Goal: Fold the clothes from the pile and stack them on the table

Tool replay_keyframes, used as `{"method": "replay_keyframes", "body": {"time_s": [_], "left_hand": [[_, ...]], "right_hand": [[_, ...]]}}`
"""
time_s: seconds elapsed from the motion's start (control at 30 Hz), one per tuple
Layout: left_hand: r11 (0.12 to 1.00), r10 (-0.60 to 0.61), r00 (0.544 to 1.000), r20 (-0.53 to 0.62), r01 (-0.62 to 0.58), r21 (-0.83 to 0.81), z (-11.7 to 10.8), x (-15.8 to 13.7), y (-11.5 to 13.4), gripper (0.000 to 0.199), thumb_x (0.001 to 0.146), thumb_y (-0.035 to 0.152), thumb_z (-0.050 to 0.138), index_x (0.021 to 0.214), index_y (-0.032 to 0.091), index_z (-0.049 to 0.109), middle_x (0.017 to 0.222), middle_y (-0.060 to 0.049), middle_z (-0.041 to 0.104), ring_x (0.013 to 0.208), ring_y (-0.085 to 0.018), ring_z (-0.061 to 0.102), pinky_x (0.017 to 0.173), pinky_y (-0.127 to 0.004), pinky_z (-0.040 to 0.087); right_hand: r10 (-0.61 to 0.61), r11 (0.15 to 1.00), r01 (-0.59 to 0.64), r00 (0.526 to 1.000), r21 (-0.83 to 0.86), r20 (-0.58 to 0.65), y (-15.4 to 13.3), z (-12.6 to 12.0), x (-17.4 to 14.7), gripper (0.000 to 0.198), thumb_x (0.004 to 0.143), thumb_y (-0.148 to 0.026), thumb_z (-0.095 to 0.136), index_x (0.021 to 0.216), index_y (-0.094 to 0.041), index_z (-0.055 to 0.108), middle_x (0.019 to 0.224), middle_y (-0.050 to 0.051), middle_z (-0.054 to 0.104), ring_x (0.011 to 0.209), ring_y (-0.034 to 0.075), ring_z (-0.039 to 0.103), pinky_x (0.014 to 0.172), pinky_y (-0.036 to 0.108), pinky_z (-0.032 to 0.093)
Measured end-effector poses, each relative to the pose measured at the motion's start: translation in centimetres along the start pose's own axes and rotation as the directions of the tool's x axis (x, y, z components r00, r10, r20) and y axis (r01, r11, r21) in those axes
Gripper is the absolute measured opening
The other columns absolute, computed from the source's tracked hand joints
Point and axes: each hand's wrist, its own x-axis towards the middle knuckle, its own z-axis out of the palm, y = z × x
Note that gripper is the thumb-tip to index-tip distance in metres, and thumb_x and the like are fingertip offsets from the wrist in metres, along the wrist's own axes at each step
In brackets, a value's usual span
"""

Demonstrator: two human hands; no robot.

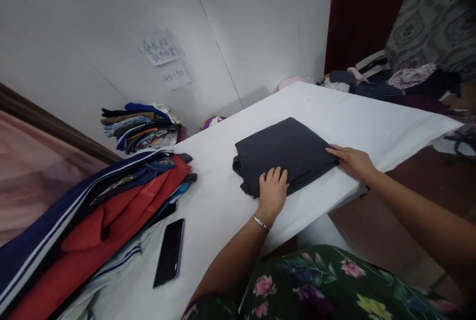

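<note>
A dark grey folded garment (286,149) lies flat on the white table (215,231); its exact kind does not show. My left hand (273,188), with a silver bracelet at the wrist, rests on the garment's near edge, fingers slightly spread on the cloth. At the right corner, my right hand (351,161) has its fingers stretched over the edge of the fold, touching it. The thumb of that hand is hard to make out. Uneven dark layers stick out at the garment's left side.
A black phone (169,253) lies on the table beside a heap of clothes, including a red garment (122,211). Behind it rises a folded clothing stack (143,127). Handwritten paper signs (163,47) hang on the wall. More clothes (379,80) are piled beyond the table's far right.
</note>
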Motion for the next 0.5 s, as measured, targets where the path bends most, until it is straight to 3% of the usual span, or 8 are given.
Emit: {"method": "replay_keyframes", "body": {"time_s": [0.13, 0.23, 0.33, 0.5], "left_hand": [[0.999, -0.006, 1.0, -0.024, 0.005, -0.038, -1.6, -0.7, -0.7, 0.043, 0.094, 0.042, 0.048, 0.134, 0.025, 0.05, 0.143, -0.006, 0.048, 0.133, -0.025, 0.039, 0.111, -0.047, 0.029], [0.998, -0.059, 0.996, -0.069, 0.057, -0.028, -2.4, -1.5, -1.8, 0.059, 0.088, 0.054, 0.054, 0.138, 0.023, 0.046, 0.148, -0.009, 0.043, 0.138, -0.029, 0.031, 0.116, -0.052, 0.018], [0.992, -0.125, 0.992, -0.018, 0.125, -0.025, -1.8, -2.0, -2.6, 0.066, 0.085, 0.055, 0.056, 0.142, 0.022, 0.042, 0.149, -0.01, 0.04, 0.14, -0.031, 0.029, 0.116, -0.056, 0.016], [0.991, -0.128, 0.991, -0.031, 0.127, -0.045, -0.2, -2.4, -2.6, 0.066, 0.087, 0.052, 0.054, 0.143, 0.021, 0.039, 0.149, -0.012, 0.039, 0.139, -0.03, 0.03, 0.115, -0.057, 0.017]], "right_hand": [[-0.042, 0.999, 0.042, 0.999, 0.019, -0.005, -0.3, -0.4, -0.2, 0.059, 0.078, -0.013, 0.04, 0.134, -0.023, 0.056, 0.139, 0.006, 0.053, 0.12, 0.032, 0.055, 0.093, 0.051, 0.049], [-0.18, 0.982, 0.184, 0.981, 0.052, -0.076, -2.2, -1.6, -0.3, 0.059, 0.08, -0.015, 0.043, 0.138, -0.02, 0.051, 0.151, 0.01, 0.038, 0.137, 0.035, 0.035, 0.104, 0.055, 0.038], [-0.32, 0.935, 0.336, 0.937, 0.11, -0.143, -5.8, -2.9, 0.0, 0.055, 0.087, -0.023, 0.043, 0.143, -0.026, 0.043, 0.157, 0.007, 0.025, 0.143, 0.032, 0.022, 0.11, 0.056, 0.029], [-0.421, 0.875, 0.458, 0.88, 0.158, -0.219, -12.7, -4.6, 2.7, 0.05, 0.095, -0.039, 0.041, 0.144, -0.028, 0.04, 0.157, 0.007, 0.025, 0.144, 0.029, 0.02, 0.113, 0.054, 0.023]]}}
